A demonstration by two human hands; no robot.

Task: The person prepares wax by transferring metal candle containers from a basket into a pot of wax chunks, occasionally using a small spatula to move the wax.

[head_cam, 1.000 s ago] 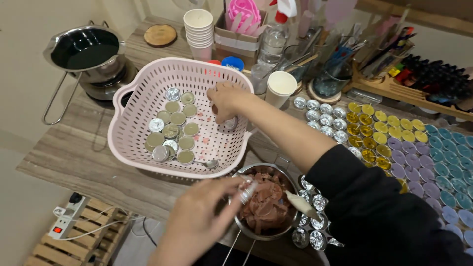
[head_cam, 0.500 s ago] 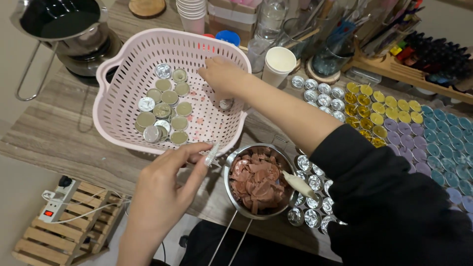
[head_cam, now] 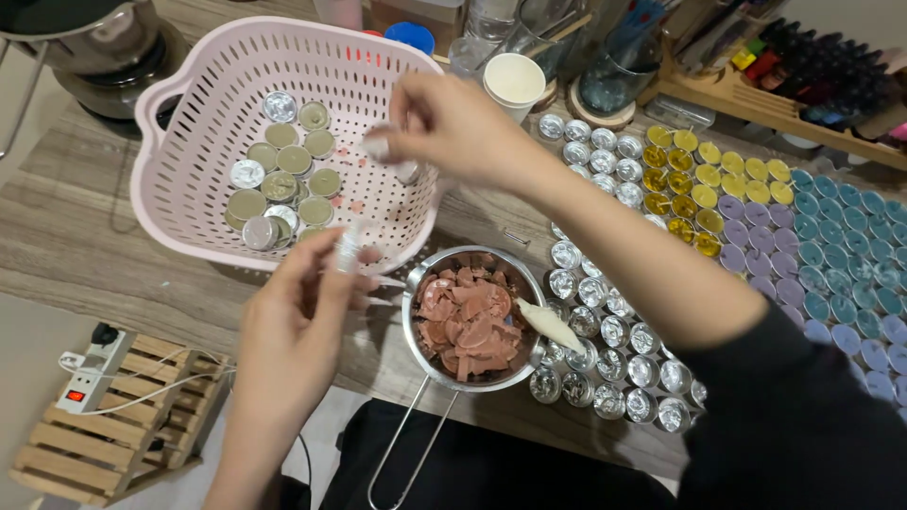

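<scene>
My right hand point(head_cam: 458, 123) hovers over the pink perforated basket point(head_cam: 156, 113), pinching a small pale tealight cup point(head_cam: 378, 147) that is blurred. Near the basket's front rim, my left hand point(head_cam: 298, 321) holds a small silver cup point(head_cam: 348, 247) between its fingertips. Several green-filled and silver tealight cups point(head_cam: 283, 179) lie on the basket's floor. Just right of my left hand stands a metal pot point(head_cam: 416, 283) of pink wax pieces point(head_cam: 470, 326) with a pale stick point(head_cam: 550, 327) leaning on its rim.
Rows of empty silver cups point(head_cam: 605, 331) and yellow point(head_cam: 699, 179), purple and blue tealights point(head_cam: 831, 236) cover the table's right side. A paper cup point(head_cam: 515, 80) and jars stand behind. A dark pot point(head_cam: 85, 38) sits top left. A power strip point(head_cam: 85, 387) rests on a wooden crate point(head_cam: 104, 444).
My right hand has lifted off the basket's floor with a small cup in its fingers. My left hand has risen from beside the wax pot to the basket's front rim.
</scene>
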